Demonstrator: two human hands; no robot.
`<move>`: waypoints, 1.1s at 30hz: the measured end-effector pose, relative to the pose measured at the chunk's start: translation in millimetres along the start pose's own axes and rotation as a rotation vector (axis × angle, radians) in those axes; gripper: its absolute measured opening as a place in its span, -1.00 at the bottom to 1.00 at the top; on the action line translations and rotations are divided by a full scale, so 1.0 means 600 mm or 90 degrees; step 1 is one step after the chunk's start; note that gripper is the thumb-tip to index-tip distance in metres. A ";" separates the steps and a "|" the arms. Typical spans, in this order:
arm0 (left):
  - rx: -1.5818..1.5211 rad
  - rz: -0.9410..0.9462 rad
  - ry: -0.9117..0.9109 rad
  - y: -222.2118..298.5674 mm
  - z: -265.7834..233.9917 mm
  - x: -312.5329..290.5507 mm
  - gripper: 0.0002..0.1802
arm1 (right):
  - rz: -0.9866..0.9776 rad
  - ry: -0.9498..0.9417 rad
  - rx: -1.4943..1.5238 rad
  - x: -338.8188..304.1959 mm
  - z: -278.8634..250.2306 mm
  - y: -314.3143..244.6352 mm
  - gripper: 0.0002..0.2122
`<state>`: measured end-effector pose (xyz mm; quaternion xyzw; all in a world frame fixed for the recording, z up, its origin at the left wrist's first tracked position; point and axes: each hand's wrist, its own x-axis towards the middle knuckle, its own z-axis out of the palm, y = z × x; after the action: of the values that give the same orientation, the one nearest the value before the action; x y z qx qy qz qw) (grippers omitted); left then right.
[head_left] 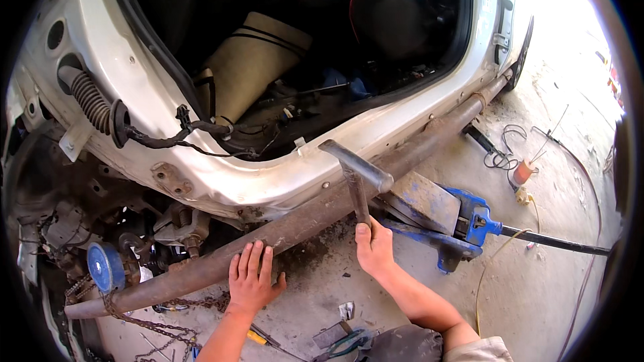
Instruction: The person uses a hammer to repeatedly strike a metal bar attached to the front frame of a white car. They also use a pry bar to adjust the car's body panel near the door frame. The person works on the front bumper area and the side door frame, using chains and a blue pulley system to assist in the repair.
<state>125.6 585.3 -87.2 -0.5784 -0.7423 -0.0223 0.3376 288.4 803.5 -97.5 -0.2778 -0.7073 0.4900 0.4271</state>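
Note:
My left hand [252, 280] lies on a long rusty steel pipe [305, 220], its fingers stretched out and close together. The pipe runs slantwise along the sill of a white car body [261, 179], from the lower left to the upper right. In my right hand [376, 249] is a hammer [359, 166], gripped by its handle. The worn metal head is raised over the pipe in this view, near the sill edge; whether it touches cannot be made out.
A blue floor jack [469, 231] with a long black handle stands right of the pipe. Chains [151, 327] hang from a blue round chain hoist [105, 266] at left. A wire harness [178, 137] crosses the door opening. Cords [510, 154], pliers [349, 343] and a yellow-handled tool [256, 337] lie on the floor.

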 end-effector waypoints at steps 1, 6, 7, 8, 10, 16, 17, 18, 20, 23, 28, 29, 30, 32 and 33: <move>0.001 -0.001 0.003 0.001 0.000 0.002 -0.13 | 0.014 -0.009 -0.026 0.007 0.001 0.004 -0.68; 0.006 0.002 0.012 0.001 -0.001 0.000 -0.14 | 0.029 -0.010 -0.082 0.009 -0.016 -0.022 -0.69; 0.006 0.001 0.014 0.003 0.000 -0.001 -0.14 | 0.018 -0.015 -0.061 0.007 -0.018 -0.022 -0.70; 0.004 0.001 0.016 0.004 0.002 0.000 -0.15 | 0.012 -0.004 -0.046 0.008 -0.014 -0.016 -0.70; 0.004 -0.002 0.019 0.001 0.003 0.001 -0.16 | 0.001 0.015 -0.014 0.016 0.002 -0.001 -0.70; 0.003 0.001 0.012 0.000 -0.003 0.007 -0.17 | 0.032 0.017 0.012 0.015 -0.006 0.018 -0.71; -0.002 0.003 0.019 0.002 0.000 0.008 -0.17 | 0.053 0.017 0.051 0.011 -0.003 0.038 -0.71; 0.001 0.002 0.021 0.002 0.000 0.008 -0.16 | 0.063 0.005 0.017 0.016 -0.002 0.038 -0.70; 0.005 0.002 0.025 0.001 -0.002 0.007 -0.15 | 0.083 -0.018 -0.051 0.030 0.001 0.029 -0.69; 0.005 -0.007 0.011 -0.005 -0.002 -0.001 -0.14 | 0.067 -0.007 0.038 0.014 0.006 0.026 -0.68; 0.001 -0.012 0.007 -0.003 -0.001 -0.001 -0.15 | 0.095 -0.035 -0.046 0.027 0.012 0.018 -0.66; 0.003 -0.015 0.005 -0.004 -0.004 -0.005 -0.15 | 0.070 -0.017 -0.039 0.020 0.013 0.022 -0.65; -0.005 -0.015 0.009 -0.002 -0.001 -0.003 -0.15 | 0.077 -0.022 -0.017 0.013 0.008 0.031 -0.65; -0.015 -0.016 0.014 0.000 0.003 0.002 -0.15 | 0.092 -0.032 0.030 0.005 0.004 0.051 -0.66; -0.015 -0.017 0.014 0.000 0.002 0.001 -0.15 | 0.077 -0.025 0.059 0.008 0.014 0.057 -0.66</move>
<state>124.6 586.5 -87.8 -0.5721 -0.7459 -0.0421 0.3385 277.5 816.1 -129.1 -0.2905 -0.6742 0.5523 0.3951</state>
